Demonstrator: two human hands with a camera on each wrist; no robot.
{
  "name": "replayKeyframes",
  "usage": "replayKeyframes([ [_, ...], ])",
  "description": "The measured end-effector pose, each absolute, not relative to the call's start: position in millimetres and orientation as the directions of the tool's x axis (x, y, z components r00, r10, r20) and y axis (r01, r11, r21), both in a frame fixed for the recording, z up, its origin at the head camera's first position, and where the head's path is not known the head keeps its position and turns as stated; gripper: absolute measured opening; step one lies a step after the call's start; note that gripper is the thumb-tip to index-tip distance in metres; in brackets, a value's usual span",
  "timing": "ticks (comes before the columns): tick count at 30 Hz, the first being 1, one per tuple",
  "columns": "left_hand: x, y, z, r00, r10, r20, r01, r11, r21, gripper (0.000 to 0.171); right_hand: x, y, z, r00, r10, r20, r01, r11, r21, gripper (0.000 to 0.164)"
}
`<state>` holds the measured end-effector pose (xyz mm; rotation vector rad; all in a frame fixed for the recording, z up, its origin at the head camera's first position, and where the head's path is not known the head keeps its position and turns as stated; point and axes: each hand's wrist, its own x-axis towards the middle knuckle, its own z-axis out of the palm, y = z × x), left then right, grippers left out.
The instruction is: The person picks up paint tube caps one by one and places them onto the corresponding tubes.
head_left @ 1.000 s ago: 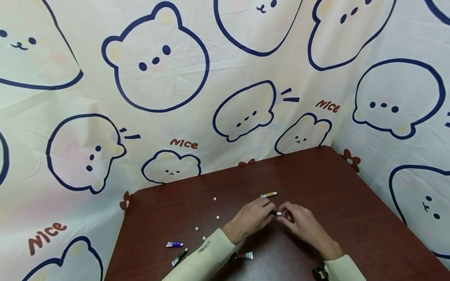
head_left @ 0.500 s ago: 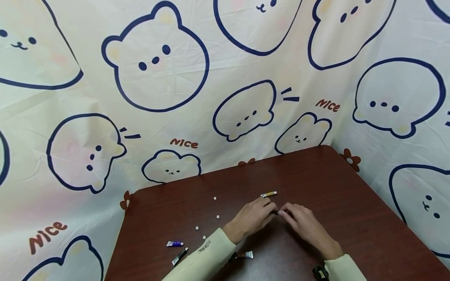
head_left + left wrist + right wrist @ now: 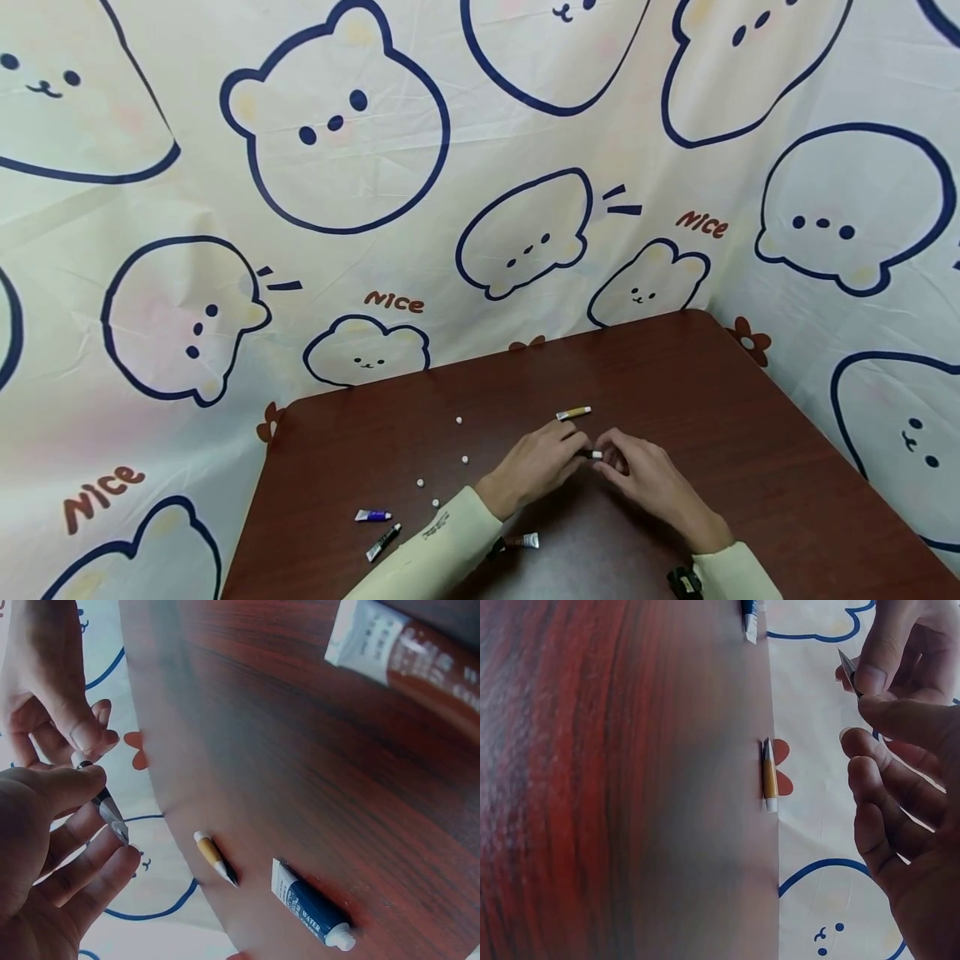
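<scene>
My left hand point(image 3: 536, 468) pinches a small dark paint tube point(image 3: 110, 810) between thumb and fingers, above the table. The tube's grey crimped end shows in the left wrist view, and its white cap point(image 3: 597, 455) points toward my right hand point(image 3: 654, 485). The right thumb and curled fingers are at that cap, with the thumb tip against it. In the right wrist view the cap is hidden behind the thumbs. A yellow paint tube point(image 3: 573, 413) lies just beyond the left hand. Near the left forearm lies a brown paint tube point(image 3: 522, 542).
A purple-blue paint tube point(image 3: 372, 517) and a dark paint tube point(image 3: 383, 542) lie on the left of the brown table point(image 3: 750, 442). Several small white round pieces point(image 3: 465, 460) are scattered between them and the back edge. A patterned cloth point(image 3: 510, 133) hangs behind.
Half a second ago the right fingers were closed over the white cap; now they have spread a little and it shows again. The left hand stays in place. The head view has shifted slightly.
</scene>
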<state>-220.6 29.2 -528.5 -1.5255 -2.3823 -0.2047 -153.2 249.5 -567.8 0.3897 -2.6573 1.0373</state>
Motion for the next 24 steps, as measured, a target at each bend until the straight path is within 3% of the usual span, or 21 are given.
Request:
replayKeyframes([
  [7,-218.5,29.3,-527.3,-0.385,0.861,0.331,0.905,0.423,-0.047,0.017,-153.8,248.0,-568.4,-0.913,-0.152,0.378,-0.364,0.722,-0.588,0.023],
  [13,-220.1,31.0,-527.0,-0.384,0.86,0.335,0.903,0.425,-0.055,0.015,-153.9,249.2,-567.8,-0.902,-0.15,0.405,-0.383,0.711,-0.59,0.011],
  [21,-219.1,32.3,-528.4,-0.37,0.863,0.344,0.908,0.414,-0.062,0.015,-153.0,251.8,-568.6,-0.927,-0.127,0.353,-0.329,0.727,-0.602,0.003],
  [24,-218.3,32.8,-528.4,-0.377,0.861,0.342,0.904,0.423,-0.068,0.014,-153.3,252.1,-569.3,-0.93,-0.124,0.346,-0.322,0.729,-0.604,0.013],
])
